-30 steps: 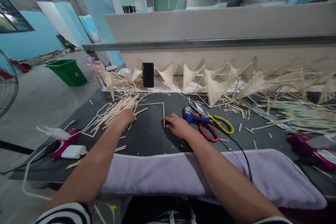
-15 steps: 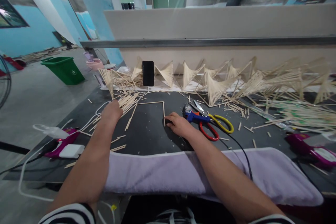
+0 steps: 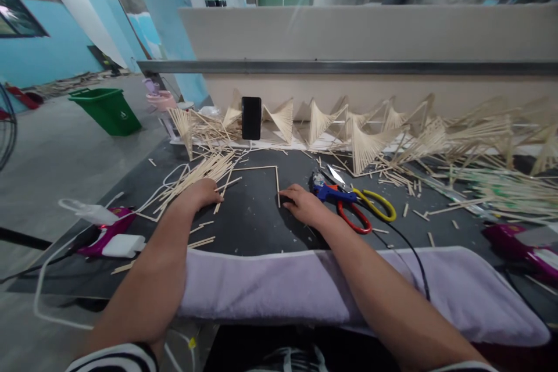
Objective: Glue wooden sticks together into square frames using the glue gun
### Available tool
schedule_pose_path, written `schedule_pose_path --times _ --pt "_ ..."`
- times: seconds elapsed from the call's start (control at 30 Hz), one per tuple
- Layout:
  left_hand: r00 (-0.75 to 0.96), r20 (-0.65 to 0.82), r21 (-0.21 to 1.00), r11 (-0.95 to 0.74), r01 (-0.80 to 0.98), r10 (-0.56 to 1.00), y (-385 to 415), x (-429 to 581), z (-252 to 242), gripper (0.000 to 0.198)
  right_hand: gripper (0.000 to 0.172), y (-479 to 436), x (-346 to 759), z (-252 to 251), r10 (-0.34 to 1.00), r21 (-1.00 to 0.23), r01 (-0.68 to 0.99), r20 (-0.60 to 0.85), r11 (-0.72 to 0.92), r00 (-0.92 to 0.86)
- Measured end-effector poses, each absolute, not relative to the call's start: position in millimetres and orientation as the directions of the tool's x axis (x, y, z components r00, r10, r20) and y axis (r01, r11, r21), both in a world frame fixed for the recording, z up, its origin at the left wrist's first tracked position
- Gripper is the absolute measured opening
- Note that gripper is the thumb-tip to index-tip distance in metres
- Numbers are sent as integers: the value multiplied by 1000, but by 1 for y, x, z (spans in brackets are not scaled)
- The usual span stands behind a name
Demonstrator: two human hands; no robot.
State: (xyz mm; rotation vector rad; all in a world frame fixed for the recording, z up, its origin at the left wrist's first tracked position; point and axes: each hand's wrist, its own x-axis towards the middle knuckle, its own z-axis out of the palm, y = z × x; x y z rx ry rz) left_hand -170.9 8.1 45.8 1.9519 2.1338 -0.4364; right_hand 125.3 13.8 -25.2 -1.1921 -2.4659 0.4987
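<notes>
My left hand (image 3: 201,192) lies on a loose pile of thin wooden sticks (image 3: 192,177) at the left of the dark mat, fingers curled down. A stick (image 3: 227,182) pokes out to the right from under its fingers. My right hand (image 3: 305,204) rests on the mat with its fingertips closed on the near end of a corner-shaped stick frame (image 3: 277,181). The frame lies flat between my two hands. Both forearms cross a lilac towel (image 3: 279,288) at the table's near edge.
A blue and orange glue gun (image 3: 332,193) and scissors (image 3: 370,212) with yellow and red handles lie right of my right hand. Finished fan-shaped stick pieces (image 3: 366,142) line the back, with a black phone (image 3: 251,118) upright. A pink tool (image 3: 102,233) and a white charger (image 3: 122,246) sit left; a green bin (image 3: 107,109) stands on the floor.
My left hand reached back into the stick pile, then came forward and to the right again. My right hand stayed on the frame's end. The camera shifted slightly.
</notes>
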Motion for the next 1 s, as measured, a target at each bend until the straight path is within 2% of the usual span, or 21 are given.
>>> schedule_pose_path --times 0.4,0.53,0.6,0.7,0.77,0.83,1.0 --pt "-91 -360 -67 71 995 928 13 -170 40 28 38 9 123 -20 805 -411 706 136 576 -578" --pt "-70 -351 0 75 997 934 15 -181 44 27 38 8 123 -18 802 -390 714 125 581 -584" --pt "-171 -266 38 187 982 949 17 -191 48 27 38 8 122 -17 806 -388 721 116 574 -580" --pt "-411 -41 80 413 907 911 18 -201 50 36 39 8 122 -16 810 -392 724 112 568 -575" --pt "-455 52 117 447 887 889 17 -197 49 43 40 9 122 -18 809 -398 720 113 569 -577" --pt "-383 87 121 372 921 920 15 -185 47 37 40 11 123 -20 803 -412 706 120 576 -584" --pt "-44 112 86 35 996 993 6 -139 41 29 37 17 124 -23 797 -520 627 208 581 -566"
